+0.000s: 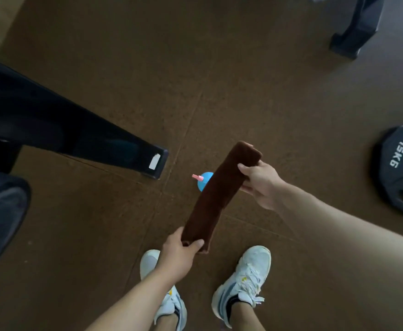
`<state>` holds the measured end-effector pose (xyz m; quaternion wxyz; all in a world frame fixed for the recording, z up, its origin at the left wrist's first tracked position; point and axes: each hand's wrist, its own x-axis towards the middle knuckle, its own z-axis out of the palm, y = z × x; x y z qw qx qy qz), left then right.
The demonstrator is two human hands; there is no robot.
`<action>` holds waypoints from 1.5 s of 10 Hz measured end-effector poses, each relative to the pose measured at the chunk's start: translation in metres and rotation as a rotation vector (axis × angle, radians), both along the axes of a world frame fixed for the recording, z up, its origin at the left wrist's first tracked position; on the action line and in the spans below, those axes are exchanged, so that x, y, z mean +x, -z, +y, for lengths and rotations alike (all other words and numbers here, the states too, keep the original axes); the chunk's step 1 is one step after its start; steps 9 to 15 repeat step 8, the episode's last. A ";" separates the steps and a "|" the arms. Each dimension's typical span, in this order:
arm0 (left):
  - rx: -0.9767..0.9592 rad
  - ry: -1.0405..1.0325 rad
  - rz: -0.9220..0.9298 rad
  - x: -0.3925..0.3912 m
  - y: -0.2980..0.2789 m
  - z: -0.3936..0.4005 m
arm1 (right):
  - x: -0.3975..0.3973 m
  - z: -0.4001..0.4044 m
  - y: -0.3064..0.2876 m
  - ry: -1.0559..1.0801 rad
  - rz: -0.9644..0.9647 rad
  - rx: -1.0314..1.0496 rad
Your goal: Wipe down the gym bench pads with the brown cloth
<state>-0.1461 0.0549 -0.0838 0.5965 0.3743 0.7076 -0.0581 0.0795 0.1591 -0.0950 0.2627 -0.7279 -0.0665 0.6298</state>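
Where the floor [243, 80] lies nearest, two white shoes [243, 280] are seen side by side, toes pointing up the view. Just above them one brown cloth [217, 192], folded into a long strip, is held in the air between two hands. Its near end is pinched by the left hand [180, 253], thumb on top and fingers curled beneath; its far end is gripped by the right hand [260, 182], fingers wrapped over the edge. Behind the strip one blue bottle [204, 181] with a pink nozzle is partly hidden, standing on the floor. To the left, one dark frame leg [76, 130] with a white sticker is stretched across the floor. At the right edge one black plate [401, 170] marked 15KG is laid flat. Farthest off, one more black foot [355, 29] is seen top right.
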 end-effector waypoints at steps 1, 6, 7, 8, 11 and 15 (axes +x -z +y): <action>-0.023 -0.036 0.019 0.005 0.021 -0.003 | -0.003 0.012 0.038 -0.023 0.011 -0.039; -0.070 -0.258 0.039 0.004 0.058 -0.004 | -0.019 0.014 0.085 -0.120 0.047 -0.106; -0.090 -0.269 0.040 0.001 0.056 -0.007 | -0.021 0.003 0.093 -0.222 -0.071 -0.091; -0.086 -0.285 0.033 -0.003 0.051 -0.010 | -0.021 -0.010 0.090 -0.270 -0.147 -0.082; -0.086 -0.285 0.033 -0.003 0.051 -0.010 | -0.021 -0.010 0.090 -0.270 -0.147 -0.082; -0.086 -0.285 0.033 -0.003 0.051 -0.010 | -0.021 -0.010 0.090 -0.270 -0.147 -0.082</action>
